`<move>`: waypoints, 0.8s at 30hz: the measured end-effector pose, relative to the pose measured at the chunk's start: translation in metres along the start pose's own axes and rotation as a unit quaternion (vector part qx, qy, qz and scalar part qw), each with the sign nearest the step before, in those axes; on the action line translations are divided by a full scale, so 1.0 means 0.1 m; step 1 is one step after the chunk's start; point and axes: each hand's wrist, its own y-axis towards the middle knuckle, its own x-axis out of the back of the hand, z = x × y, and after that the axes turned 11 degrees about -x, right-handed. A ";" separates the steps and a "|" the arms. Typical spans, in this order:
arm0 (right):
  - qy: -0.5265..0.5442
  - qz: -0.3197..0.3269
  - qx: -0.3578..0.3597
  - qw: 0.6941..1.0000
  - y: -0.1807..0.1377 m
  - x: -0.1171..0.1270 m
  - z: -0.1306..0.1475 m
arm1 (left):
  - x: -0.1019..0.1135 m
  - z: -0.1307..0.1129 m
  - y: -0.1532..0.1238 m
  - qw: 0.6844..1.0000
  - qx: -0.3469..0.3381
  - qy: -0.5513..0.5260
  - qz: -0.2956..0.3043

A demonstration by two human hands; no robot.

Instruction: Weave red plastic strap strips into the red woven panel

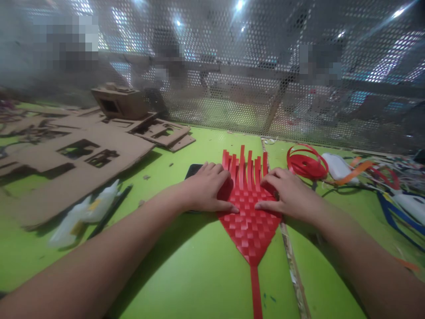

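A woven red strip piece (249, 226) lies before me, pointed at the near end, with a single long strip running toward me. At its far end several loose strip ends stand up. My left hand (212, 188) grips its left edge, thumb resting on the weave and fingers curled at the side. On the opposite edge my right hand (282, 192) does the same, its thumb close to the left one. Partly hidden under my left hand is a dark flat object (193, 170), perhaps a phone.
Cut cardboard sheets (133, 141) and a cardboard box (121, 103) lie at left, near white glue bottles (69, 226) and a black pen (111, 212). At right are a red strip roll (307, 165), orange strips (357, 172) and blue-handled scissors (395, 217). A perforated metal screen (226, 102) stands behind.
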 end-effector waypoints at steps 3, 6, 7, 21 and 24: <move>-0.011 0.006 0.010 1.000 0.01 0.03 0.03 | 0.01 -0.02 0.00 1.000 -0.002 -0.008 0.006; -0.004 0.007 0.013 1.000 0.01 0.03 0.04 | 0.00 -0.04 -0.01 1.000 -0.001 -0.006 0.001; 0.005 0.007 0.014 1.000 0.01 0.03 0.03 | -0.01 -0.04 -0.01 1.000 -0.001 -0.002 -0.004; 0.081 0.042 -0.008 0.996 -0.01 0.02 0.07 | -0.15 -0.12 0.06 0.998 0.021 0.042 -0.029; 0.079 0.043 -0.008 0.996 -0.01 0.02 0.07 | -0.15 -0.14 0.06 0.998 0.023 0.048 -0.020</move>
